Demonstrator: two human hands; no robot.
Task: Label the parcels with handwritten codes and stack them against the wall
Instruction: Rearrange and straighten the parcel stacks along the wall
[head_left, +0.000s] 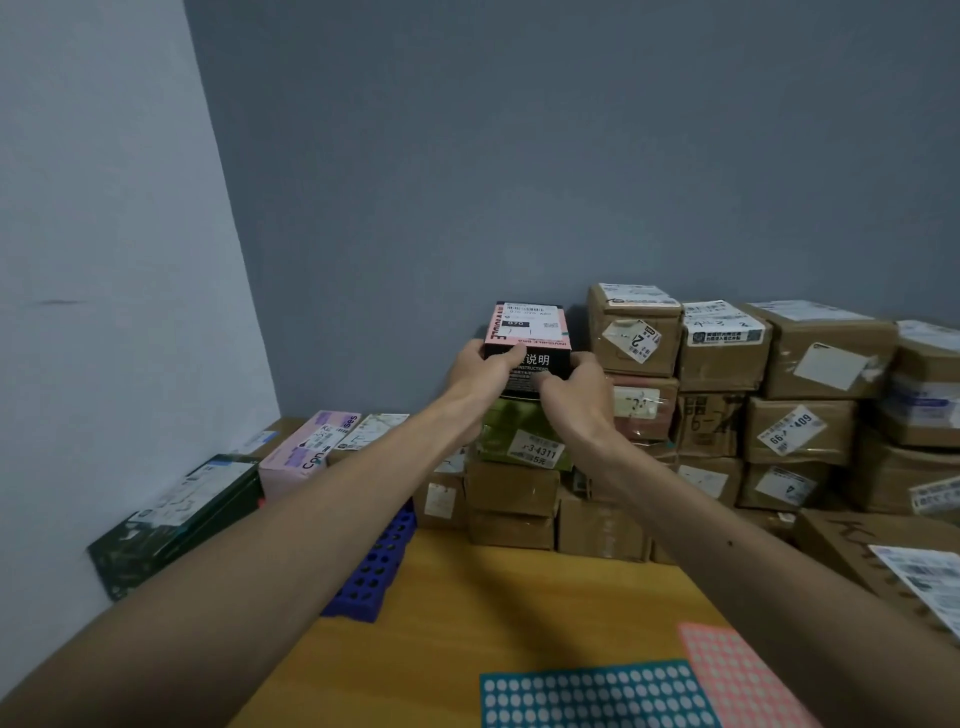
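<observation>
A pink and black box (527, 332) with a white shipping label on top sits on a green parcel (519, 439) at the top of a stack against the grey wall. My left hand (480, 374) grips its left side, thumb on the front face. At its right lower front, my right hand (576, 397) holds it with curled fingers. Brown cardboard parcels (722, 358) with labels and handwritten codes are stacked to the right along the wall.
A wooden table (493, 613) lies below. A blue rack (379, 566), a pink box (306, 452) and a dark green box (182, 519) stand at the left wall. Teal (592, 696) and pink (737, 675) sticker sheets lie near the front. A large carton (852, 551) sits at right.
</observation>
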